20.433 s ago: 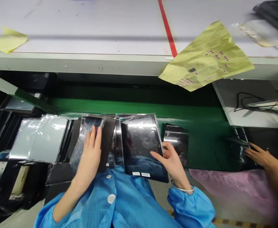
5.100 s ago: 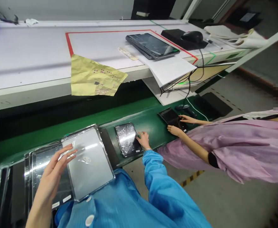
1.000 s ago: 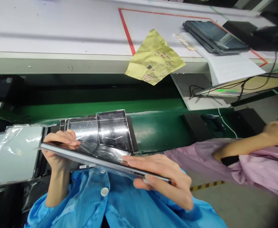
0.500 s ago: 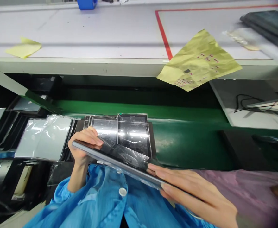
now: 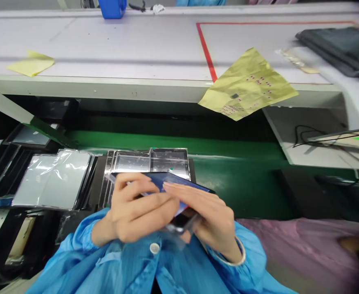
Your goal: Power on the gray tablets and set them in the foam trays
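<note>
A thin dark tablet is held up close to my blue-sleeved body, its screen looking blue. Clear film hangs at its near edge, smeared by motion. My left hand is closed at the tablet's left side, with bent fingers crossing over the screen. From the right, my right hand grips the tablet, its fingers on top and touching the left fingertips. Much of the tablet is hidden by my hands. Just beyond it lie film-wrapped flat tablets.
Silver film-wrapped tablets stand in rows at left. A white shelf crosses ahead, with a yellow sheet hanging over its edge. A blue container stands on it. A co-worker's pink sleeve is at right, beside the green surface.
The tablet has turned from nearly edge-on to showing its screen, now bluish. My right hand has moved left and in, and my left hand has come over the screen to meet it.
</note>
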`<move>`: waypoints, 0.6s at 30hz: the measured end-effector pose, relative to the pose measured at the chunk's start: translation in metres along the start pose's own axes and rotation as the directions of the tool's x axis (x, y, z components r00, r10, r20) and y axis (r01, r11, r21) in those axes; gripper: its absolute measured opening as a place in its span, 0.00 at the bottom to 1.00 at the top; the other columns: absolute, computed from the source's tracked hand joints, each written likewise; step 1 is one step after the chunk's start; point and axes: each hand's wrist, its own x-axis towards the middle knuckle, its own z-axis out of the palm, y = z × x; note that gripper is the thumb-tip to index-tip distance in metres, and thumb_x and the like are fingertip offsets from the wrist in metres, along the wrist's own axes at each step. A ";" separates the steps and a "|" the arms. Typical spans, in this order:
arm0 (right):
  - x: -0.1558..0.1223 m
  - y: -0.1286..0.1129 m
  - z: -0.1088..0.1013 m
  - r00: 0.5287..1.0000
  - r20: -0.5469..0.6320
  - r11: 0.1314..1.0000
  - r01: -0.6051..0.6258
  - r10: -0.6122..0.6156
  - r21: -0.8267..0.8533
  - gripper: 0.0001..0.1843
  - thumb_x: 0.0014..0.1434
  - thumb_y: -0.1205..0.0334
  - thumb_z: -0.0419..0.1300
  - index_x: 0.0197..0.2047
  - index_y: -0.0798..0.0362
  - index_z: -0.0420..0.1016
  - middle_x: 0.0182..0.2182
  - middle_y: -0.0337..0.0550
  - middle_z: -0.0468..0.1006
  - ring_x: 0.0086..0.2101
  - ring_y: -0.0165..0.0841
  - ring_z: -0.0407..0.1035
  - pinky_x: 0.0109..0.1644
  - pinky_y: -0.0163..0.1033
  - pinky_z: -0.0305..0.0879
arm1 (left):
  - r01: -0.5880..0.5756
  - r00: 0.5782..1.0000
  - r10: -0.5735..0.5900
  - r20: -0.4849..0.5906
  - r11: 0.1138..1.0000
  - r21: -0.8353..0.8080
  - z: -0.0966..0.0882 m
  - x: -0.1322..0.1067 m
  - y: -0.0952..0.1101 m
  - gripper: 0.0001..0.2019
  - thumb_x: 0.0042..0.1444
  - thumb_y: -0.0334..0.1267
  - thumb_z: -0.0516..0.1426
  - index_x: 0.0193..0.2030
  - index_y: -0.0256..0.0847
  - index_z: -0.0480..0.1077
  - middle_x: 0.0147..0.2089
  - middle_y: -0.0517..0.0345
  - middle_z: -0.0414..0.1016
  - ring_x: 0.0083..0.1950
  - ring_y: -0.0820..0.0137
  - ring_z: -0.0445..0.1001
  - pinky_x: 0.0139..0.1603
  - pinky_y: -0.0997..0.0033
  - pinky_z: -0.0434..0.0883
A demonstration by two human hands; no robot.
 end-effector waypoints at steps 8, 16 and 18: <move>-0.003 0.028 -0.005 0.953 -0.302 0.948 0.081 0.017 0.309 0.13 0.68 0.62 0.66 0.54 0.41 0.85 0.42 0.41 0.88 0.41 0.44 0.85 0.45 0.44 0.86 | 0.483 0.865 -0.481 0.140 0.726 -0.489 0.018 -0.035 -0.051 0.16 0.66 0.51 0.61 0.52 0.47 0.82 0.48 0.51 0.87 0.53 0.55 0.84 0.68 0.45 0.71; -0.016 0.032 -0.001 0.976 -0.218 0.958 0.040 0.024 0.284 0.15 0.73 0.56 0.59 0.58 0.36 0.81 0.42 0.43 0.89 0.43 0.44 0.85 0.46 0.48 0.85 | 0.446 0.855 -0.515 0.057 0.675 -0.587 0.036 -0.044 -0.044 0.16 0.68 0.52 0.59 0.39 0.48 0.85 0.36 0.54 0.88 0.39 0.59 0.87 0.65 0.47 0.73; -0.031 0.046 -0.006 0.987 -0.151 0.976 -0.026 0.059 0.216 0.13 0.73 0.52 0.58 0.55 0.36 0.82 0.41 0.44 0.89 0.44 0.46 0.85 0.46 0.52 0.85 | 0.506 0.813 -0.575 0.090 0.622 -0.597 0.039 -0.046 -0.047 0.13 0.65 0.51 0.62 0.41 0.48 0.85 0.40 0.52 0.88 0.46 0.56 0.86 0.68 0.46 0.71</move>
